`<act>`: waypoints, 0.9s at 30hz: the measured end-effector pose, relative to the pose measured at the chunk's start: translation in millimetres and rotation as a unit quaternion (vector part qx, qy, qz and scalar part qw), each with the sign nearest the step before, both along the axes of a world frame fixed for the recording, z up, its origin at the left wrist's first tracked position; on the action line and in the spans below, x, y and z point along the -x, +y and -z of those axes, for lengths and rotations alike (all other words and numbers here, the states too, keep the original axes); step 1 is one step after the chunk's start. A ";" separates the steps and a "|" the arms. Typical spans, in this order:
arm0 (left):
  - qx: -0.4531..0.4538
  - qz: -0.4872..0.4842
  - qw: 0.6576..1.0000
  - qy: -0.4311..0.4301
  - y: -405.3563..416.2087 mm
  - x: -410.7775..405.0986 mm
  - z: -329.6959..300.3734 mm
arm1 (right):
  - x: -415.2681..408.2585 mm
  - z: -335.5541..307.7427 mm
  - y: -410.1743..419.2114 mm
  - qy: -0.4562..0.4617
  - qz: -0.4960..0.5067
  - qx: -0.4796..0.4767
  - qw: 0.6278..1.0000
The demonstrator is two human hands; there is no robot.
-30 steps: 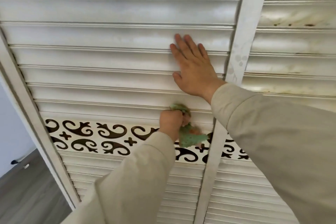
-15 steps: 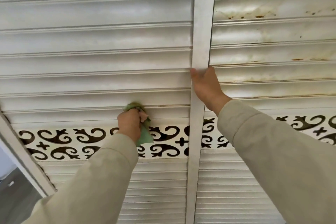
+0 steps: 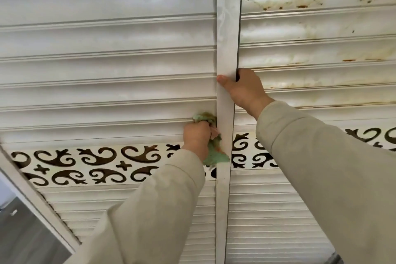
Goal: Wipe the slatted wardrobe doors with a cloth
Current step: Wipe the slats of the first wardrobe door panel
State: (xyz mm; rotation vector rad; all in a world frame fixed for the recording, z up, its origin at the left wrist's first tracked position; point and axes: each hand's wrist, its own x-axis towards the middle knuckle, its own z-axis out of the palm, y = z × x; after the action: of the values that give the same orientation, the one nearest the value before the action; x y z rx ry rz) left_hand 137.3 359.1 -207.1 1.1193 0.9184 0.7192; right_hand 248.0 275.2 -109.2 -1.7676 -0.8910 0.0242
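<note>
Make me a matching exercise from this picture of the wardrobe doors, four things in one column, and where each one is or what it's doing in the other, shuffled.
Column one:
1. left hand
2. right hand
3. brown stains
4. scrollwork band

Column two:
A. on the slats of the right door
B. grips the centre post
C. below the wide slats, above the narrow ones
D. holds the green cloth on a slat beside the post

Pairs: 1-D, 2-B, 3-A, 4-C
</note>
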 end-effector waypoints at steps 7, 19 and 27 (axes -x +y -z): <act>0.016 -0.138 0.990 -0.025 25.5 76.4 -19.7 | -0.8 3.2 -1.4 0.012 -0.017 -0.016 1.000; -0.080 -0.017 0.996 -0.033 -17.4 12.5 -65.4 | -3.1 5.0 0.8 0.005 -0.013 -0.028 0.999; -0.054 -0.016 0.998 -0.001 -17.9 4.2 -69.9 | -2.6 3.1 0.2 0.006 -0.012 -0.029 1.000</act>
State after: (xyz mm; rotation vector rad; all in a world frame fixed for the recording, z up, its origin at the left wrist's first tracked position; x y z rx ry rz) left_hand 133.1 341.2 -137.2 1.1997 0.9068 0.8041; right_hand 250.5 275.4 -112.4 -1.7022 -0.8946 0.0249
